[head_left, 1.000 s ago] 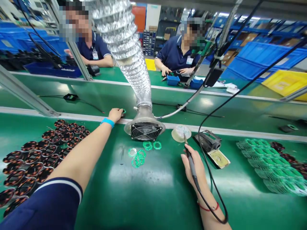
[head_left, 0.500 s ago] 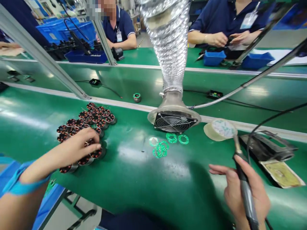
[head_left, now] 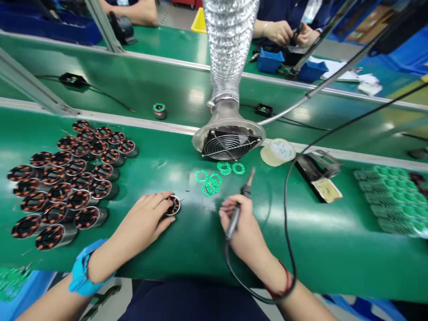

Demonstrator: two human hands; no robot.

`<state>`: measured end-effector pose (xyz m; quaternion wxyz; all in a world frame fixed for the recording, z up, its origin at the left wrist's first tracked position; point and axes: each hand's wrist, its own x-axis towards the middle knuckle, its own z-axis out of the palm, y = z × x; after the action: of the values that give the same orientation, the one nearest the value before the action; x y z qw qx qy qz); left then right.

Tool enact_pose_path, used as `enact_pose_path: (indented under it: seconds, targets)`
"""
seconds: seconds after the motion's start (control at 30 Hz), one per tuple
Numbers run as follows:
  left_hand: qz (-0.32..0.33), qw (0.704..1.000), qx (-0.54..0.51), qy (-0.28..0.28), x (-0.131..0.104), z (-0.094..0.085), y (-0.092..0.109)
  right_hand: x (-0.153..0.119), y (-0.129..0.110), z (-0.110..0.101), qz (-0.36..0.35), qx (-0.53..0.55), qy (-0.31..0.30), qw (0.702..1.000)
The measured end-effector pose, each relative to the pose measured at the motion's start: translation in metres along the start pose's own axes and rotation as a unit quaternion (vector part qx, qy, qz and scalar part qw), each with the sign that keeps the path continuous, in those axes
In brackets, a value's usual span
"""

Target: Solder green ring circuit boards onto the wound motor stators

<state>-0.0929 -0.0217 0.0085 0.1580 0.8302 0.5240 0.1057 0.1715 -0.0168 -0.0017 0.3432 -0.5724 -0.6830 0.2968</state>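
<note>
My left hand (head_left: pixel 152 214), with a blue wristband, grips a round motor stator (head_left: pixel 173 205) with copper windings on the green bench (head_left: pixel 197 249). Left of it stand several more stators (head_left: pixel 78 199) in a close group. In my right hand (head_left: pixel 239 218) is a soldering iron (head_left: pixel 235 218), its tip pointing up and away from me. Thin green ring boards (head_left: pixel 210 183) lie between and beyond my hands, some overlapping. A roll of solder or tape (head_left: pixel 278 152) sits beyond the iron, beside a black iron stand (head_left: pixel 319 167) with a yellowish sponge (head_left: pixel 327 189).
A fan (head_left: pixel 230 145) on a silver duct hangs over the bench's far side. The iron's black cable (head_left: pixel 286 223) loops round my right forearm. Green boards (head_left: pixel 394 198) are stacked at right. One stator (head_left: pixel 159 111) stands behind the rail. Another person's hands (head_left: pixel 289 33) work across the bench.
My left hand has moved right, away from the group, with a stator in it. My right hand has brought the iron in towards the ring boards. The view has shifted down and right.
</note>
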Motion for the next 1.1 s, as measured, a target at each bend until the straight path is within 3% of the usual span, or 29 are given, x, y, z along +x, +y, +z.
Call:
enact_pose_path:
  seconds: [0.13,0.27,0.37,0.53,0.67,0.8,0.93,1.1]
  targets:
    - [-0.003,0.993,-0.114,-0.004,0.015,0.012,-0.004,0.01,-0.001,0.025,-0.002,-0.07,-0.02,0.997]
    - [-0.031,0.989,-0.143,-0.013,0.024,0.018,-0.004,0.028,0.007,0.033,-0.014,-0.123,-0.039,0.991]
    - [-0.034,0.981,-0.19,-0.009,0.029,0.017,0.002,0.033,0.011,0.028,-0.027,-0.129,-0.056,0.99]
    - [-0.061,0.959,-0.269,-0.056,0.034,0.009,0.014,0.018,0.016,0.005,-0.067,-0.135,-0.087,0.985]
    - [-0.05,0.967,-0.239,-0.067,0.042,0.001,0.021,0.006,0.018,-0.002,-0.075,-0.132,-0.055,0.987]
    - [0.055,0.988,-0.12,-0.076,0.052,-0.003,0.026,0.011,0.015,0.009,-0.002,-0.151,0.003,0.989]
    - [0.117,0.988,-0.033,-0.093,0.057,0.001,0.026,0.02,0.011,0.01,0.011,-0.165,-0.044,0.985]
    - [0.133,0.983,-0.081,-0.097,0.053,0.01,0.017,0.009,0.017,-0.012,-0.093,-0.057,-0.137,0.984]
